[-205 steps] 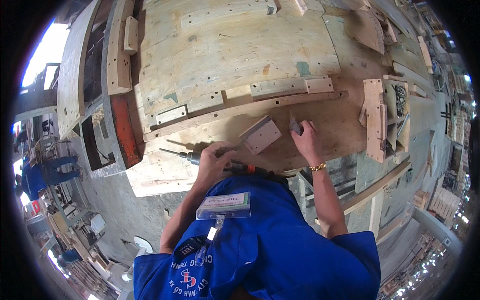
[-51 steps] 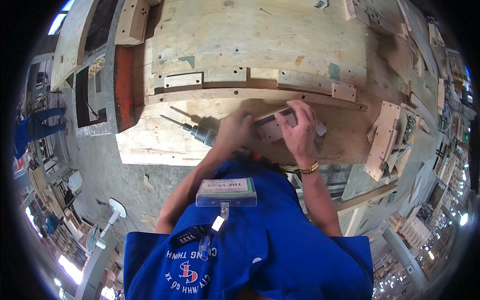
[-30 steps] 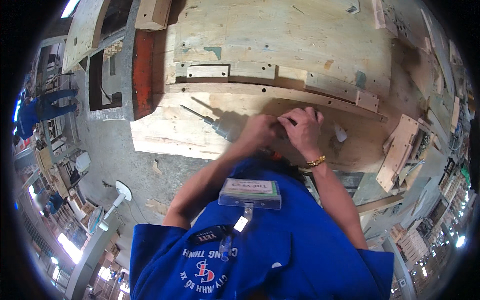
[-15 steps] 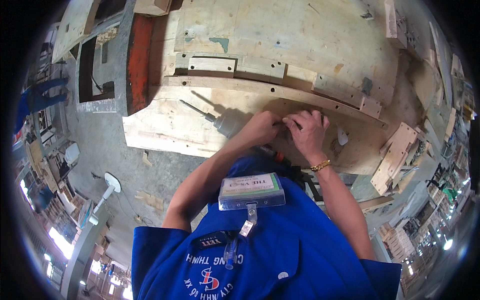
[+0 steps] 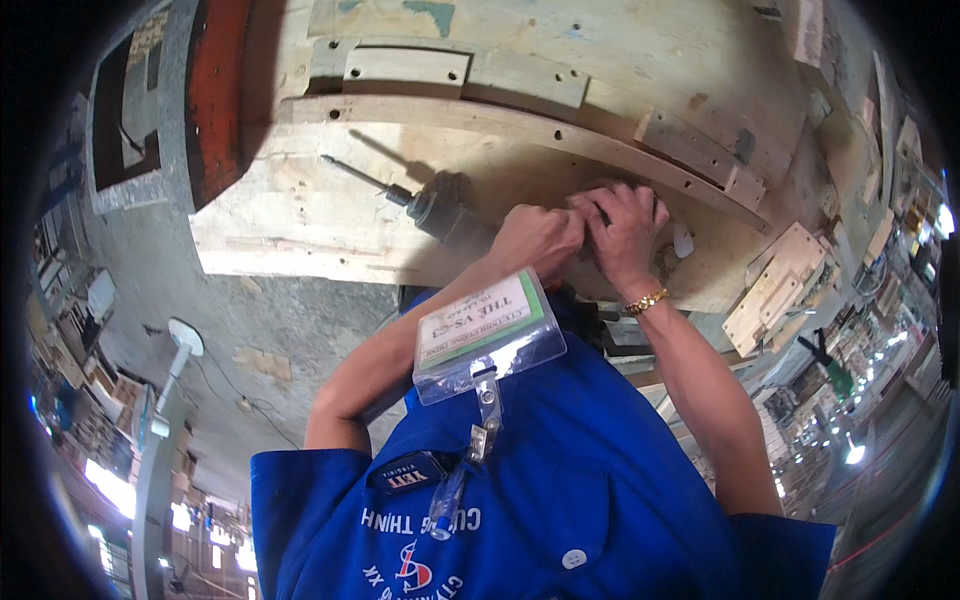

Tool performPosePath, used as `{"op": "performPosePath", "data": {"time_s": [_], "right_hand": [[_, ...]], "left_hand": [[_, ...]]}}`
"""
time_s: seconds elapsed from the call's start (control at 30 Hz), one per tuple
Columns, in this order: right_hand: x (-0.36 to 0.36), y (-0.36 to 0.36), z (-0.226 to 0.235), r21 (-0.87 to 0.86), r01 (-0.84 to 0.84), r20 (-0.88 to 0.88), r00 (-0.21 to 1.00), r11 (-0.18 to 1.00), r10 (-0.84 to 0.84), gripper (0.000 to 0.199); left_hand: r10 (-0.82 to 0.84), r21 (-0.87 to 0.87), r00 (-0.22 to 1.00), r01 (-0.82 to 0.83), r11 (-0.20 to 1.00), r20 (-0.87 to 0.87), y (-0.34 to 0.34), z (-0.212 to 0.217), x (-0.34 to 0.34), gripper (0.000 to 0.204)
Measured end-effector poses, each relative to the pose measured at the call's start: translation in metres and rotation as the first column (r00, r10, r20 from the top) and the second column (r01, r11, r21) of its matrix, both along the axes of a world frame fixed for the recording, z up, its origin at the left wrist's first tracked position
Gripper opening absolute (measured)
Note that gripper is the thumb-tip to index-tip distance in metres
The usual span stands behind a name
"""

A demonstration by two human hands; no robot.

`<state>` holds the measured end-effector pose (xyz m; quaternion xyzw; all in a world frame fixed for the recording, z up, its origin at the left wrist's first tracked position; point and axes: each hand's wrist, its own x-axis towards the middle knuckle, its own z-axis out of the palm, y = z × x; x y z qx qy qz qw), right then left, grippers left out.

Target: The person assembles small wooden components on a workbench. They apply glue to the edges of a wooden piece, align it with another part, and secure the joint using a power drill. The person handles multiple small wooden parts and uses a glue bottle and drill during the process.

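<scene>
My left hand (image 5: 540,238) and my right hand (image 5: 622,232) meet over the near edge of the wooden bench (image 5: 270,240). The fingers of both are closed and pinched together at the tips. Whatever they pinch is too small or too hidden to name. A power drill (image 5: 438,210) lies left of my left hand, its long bit pointing up and left; my left forearm partly hides its body. Beyond both hands runs a long wooden strip (image 5: 460,116) with drilled holes. A small white piece (image 5: 683,240) lies just right of my right hand.
Short drilled wood blocks (image 5: 405,68) sit behind the strip. A heavy grey and orange frame (image 5: 215,100) stands at the bench's left end. Drilled wooden pieces (image 5: 775,285) lie to the right. A badge holder (image 5: 490,335) hangs over my chest, covering part of my left forearm.
My view has shifted, so the bench and strip appear higher in the picture. The badge has swung up and left. My hands stay pinched close together, and the drill lies on the bench.
</scene>
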<state>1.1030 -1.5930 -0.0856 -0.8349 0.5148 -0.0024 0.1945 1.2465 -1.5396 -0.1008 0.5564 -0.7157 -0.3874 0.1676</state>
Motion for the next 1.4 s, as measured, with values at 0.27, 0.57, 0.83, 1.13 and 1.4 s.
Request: {"op": "performPosePath", "data": {"time_s": [0.27,0.57,0.83,1.13,1.4], "right_hand": [[0.002,0.000,-0.004,-0.002,-0.045,-0.053,0.998,0.999,0.045,0.020],[-0.005,0.000,-0.006,0.011,-0.069,-0.088,0.994,0.998,0.069,0.022],[0.002,-0.001,0.004,0.028,-0.018,-0.009,1.000,0.999,0.019,0.027],[-0.007,-0.009,0.007,0.170,0.142,0.244,0.953,0.975,-0.181,0.029],[-0.035,0.020,0.040,-0.064,-0.101,0.319,0.940,0.993,0.117,0.024]], "left_hand": [[-0.011,-0.126,0.999,0.017,0.992,0.050,0.003,-0.001,0.000,0.034],[-0.200,-0.196,0.979,0.206,0.959,0.049,-0.004,0.017,-0.005,0.019],[0.121,-0.143,0.985,-0.138,0.980,-0.121,0.025,0.025,-0.001,0.014],[0.279,0.102,0.912,-0.260,0.960,-0.300,0.025,0.020,-0.019,0.008],[0.320,0.157,0.895,-0.283,0.946,-0.310,0.016,0.031,-0.015,0.010]]}}
